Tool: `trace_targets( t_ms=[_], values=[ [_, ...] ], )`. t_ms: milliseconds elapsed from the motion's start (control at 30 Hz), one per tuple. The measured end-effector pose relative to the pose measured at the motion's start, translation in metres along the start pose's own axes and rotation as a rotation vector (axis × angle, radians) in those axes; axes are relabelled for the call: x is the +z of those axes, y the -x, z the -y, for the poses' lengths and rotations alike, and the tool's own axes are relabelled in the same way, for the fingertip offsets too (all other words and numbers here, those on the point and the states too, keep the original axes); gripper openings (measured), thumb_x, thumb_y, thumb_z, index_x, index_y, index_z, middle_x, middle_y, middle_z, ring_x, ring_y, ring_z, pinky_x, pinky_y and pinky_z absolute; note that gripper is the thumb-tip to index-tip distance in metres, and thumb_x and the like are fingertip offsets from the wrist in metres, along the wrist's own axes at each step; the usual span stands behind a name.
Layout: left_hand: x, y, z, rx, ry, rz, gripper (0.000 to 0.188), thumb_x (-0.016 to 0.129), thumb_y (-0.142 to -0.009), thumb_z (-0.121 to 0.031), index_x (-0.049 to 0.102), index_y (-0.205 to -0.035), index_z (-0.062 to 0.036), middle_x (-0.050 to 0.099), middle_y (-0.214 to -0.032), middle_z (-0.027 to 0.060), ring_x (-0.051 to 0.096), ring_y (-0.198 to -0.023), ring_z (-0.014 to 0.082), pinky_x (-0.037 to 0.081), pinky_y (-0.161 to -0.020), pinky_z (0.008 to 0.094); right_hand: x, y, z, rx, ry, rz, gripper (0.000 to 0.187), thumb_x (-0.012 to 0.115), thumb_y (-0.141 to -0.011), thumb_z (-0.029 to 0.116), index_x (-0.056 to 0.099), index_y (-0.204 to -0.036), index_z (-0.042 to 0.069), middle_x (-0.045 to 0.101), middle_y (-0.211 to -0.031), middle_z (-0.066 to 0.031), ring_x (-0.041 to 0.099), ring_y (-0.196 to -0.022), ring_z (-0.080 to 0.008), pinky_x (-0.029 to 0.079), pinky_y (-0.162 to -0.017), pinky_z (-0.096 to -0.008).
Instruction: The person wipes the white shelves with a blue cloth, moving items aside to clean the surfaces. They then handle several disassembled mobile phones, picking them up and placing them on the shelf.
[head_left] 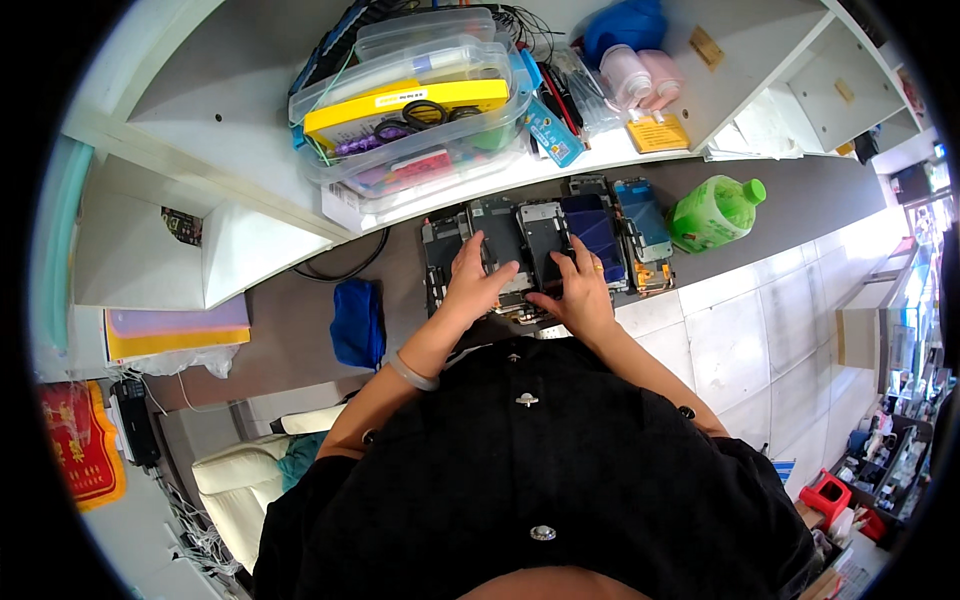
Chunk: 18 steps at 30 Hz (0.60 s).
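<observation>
Closest up, it's your black shirt (520, 460), metallic buttons down the front, and just beyond it your hands are at a row of phone parts (594, 228) across the dark tabletop (405, 265). Your left hand (472, 285) lies over the left of the row, thumb and fingers spread; your right hand (583, 292), ringed, touches a dark panel with a pale top (542, 240), and I can't tell if it's gripping. A blue pouch (357, 323) sits left, a green bottle (715, 213) right of the row. Behind it all, white shelving (215, 95) carries a clear bin (475, 140). Right of you, pale tiled floor (730, 340), a red stool (825, 495) farther off; lower left, a cream chair (235, 495).
</observation>
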<state>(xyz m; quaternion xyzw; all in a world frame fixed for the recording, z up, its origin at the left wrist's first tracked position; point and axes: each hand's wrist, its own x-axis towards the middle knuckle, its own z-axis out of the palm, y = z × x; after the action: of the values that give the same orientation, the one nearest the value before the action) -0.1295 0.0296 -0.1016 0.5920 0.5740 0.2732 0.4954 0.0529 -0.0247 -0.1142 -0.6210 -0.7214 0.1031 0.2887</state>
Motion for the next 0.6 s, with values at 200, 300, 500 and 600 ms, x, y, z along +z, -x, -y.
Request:
trace_targets(
  t_ms=[200,300,500,600],
  values=[
    [0.005,-0.006,-0.002,0.14,0.123,-0.015,0.074,0.067,-0.08,-0.028,0.03,-0.136,0.0053,0.031,-0.139,0.0256,0.028,-0.131,0.0336,0.028,-0.105,0.0383,-0.002,-0.01,0.011,-0.008,0.103,0.043,0.071,0.079,-0.061,0.021,0.045,-0.119,0.001,0.045,-0.121,-0.0216,0.054,-0.099,-0.0387,0.049,-0.081,-0.04],
    [0.009,-0.004,-0.017,-0.004,0.401,0.091,0.069,0.064,-0.083,-0.023,0.03,-0.136,0.0047,0.036,-0.137,0.0238,0.037,-0.126,0.0304,0.032,-0.103,0.036,-0.008,-0.011,0.008,0.1,0.033,0.118,0.066,0.076,-0.062,0.016,0.046,-0.119,0.003,0.045,-0.122,-0.0209,0.053,-0.101,-0.0406,0.047,-0.084,-0.0431],
    [0.02,-0.013,-0.015,-0.276,0.627,0.255,0.063,0.063,-0.084,-0.017,0.032,-0.135,0.0051,0.041,-0.133,0.0209,0.044,-0.119,0.0253,0.038,-0.096,0.0322,-0.02,-0.011,-0.013,0.075,-0.131,0.003,0.047,0.068,-0.065,0.012,0.052,-0.109,0.001,0.052,-0.113,-0.0198,0.058,-0.09,-0.0384,0.051,-0.075,-0.0423],
    [0.032,-0.017,-0.019,-0.303,0.589,0.288,0.055,0.06,-0.086,-0.012,0.036,-0.132,0.0058,0.044,-0.129,0.0176,0.047,-0.116,0.021,0.039,-0.095,0.03,-0.025,-0.009,-0.018,0.121,-0.188,-0.028,0.043,0.066,-0.066,0.011,0.054,-0.106,0.002,0.055,-0.104,-0.0183,0.059,-0.085,-0.0374,0.051,-0.072,-0.0425]
  ],
)
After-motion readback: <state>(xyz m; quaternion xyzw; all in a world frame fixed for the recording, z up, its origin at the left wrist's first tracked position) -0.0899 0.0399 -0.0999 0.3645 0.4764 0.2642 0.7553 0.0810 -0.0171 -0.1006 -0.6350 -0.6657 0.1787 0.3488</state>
